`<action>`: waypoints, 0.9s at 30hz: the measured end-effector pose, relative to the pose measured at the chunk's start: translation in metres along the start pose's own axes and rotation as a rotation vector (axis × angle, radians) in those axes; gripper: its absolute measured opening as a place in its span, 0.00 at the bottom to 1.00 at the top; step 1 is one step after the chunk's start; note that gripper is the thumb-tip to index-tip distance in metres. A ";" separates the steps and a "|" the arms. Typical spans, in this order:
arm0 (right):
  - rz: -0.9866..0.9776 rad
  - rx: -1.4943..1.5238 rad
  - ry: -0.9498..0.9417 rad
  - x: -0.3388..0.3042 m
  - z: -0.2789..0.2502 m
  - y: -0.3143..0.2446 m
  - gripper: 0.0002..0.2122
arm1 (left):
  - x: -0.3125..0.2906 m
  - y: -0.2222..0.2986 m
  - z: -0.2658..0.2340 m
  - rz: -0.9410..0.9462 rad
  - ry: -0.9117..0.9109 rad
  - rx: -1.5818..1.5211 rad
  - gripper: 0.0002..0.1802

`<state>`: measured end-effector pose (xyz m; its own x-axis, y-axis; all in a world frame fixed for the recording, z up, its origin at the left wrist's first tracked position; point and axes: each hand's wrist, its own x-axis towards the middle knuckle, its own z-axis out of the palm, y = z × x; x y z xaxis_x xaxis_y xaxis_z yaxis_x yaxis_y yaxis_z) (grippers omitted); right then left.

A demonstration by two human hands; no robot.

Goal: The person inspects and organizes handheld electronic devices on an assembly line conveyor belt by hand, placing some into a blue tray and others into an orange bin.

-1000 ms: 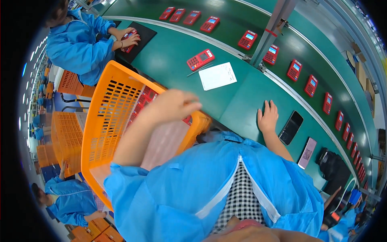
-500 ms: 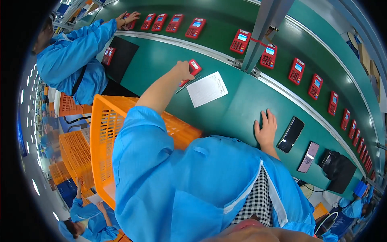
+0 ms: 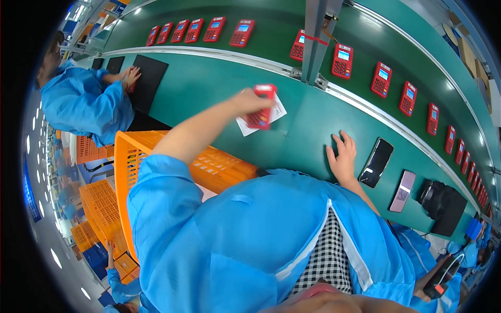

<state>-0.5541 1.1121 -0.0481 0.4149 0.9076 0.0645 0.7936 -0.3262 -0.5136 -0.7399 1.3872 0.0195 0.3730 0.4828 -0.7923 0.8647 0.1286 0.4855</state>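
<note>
My left hand grips a red payment terminal at its left side, over the green table. Motion smears both the hand and the terminal's keypad. Beneath them lies a white sheet of paper, partly covered by the terminal. My right hand rests on the table with its fingers spread and nothing in it. Just right of it lies a black smartphone. Beyond that is a pinkish phone with a square code on it.
Several red terminals stand along the green conveyor behind a metal rail and post. An orange crate is at my left. A black pouch lies far right. A co-worker's hands are over a black mat.
My left hand has brought the terminal right and toward me, over the paper. My right hand stays flat. The co-worker's hand has left the conveyor for the mat. Terminals on the belt have shifted left.
</note>
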 end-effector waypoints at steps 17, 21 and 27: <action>0.034 0.193 -0.107 0.026 -0.003 -0.015 0.28 | 0.036 0.015 0.097 0.461 -0.032 0.487 0.33; 0.059 0.110 -0.160 0.031 0.000 -0.016 0.26 | 0.028 0.012 0.111 0.624 -0.034 0.510 0.34; 0.035 0.090 -0.146 0.026 0.007 -0.012 0.22 | 0.044 0.019 0.110 0.466 -0.254 0.299 0.31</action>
<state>-0.5563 1.1411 -0.0460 0.3676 0.9269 -0.0761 0.7337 -0.3394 -0.5886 -0.6703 1.3153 -0.0471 0.7714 0.2033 -0.6030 0.6347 -0.3132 0.7064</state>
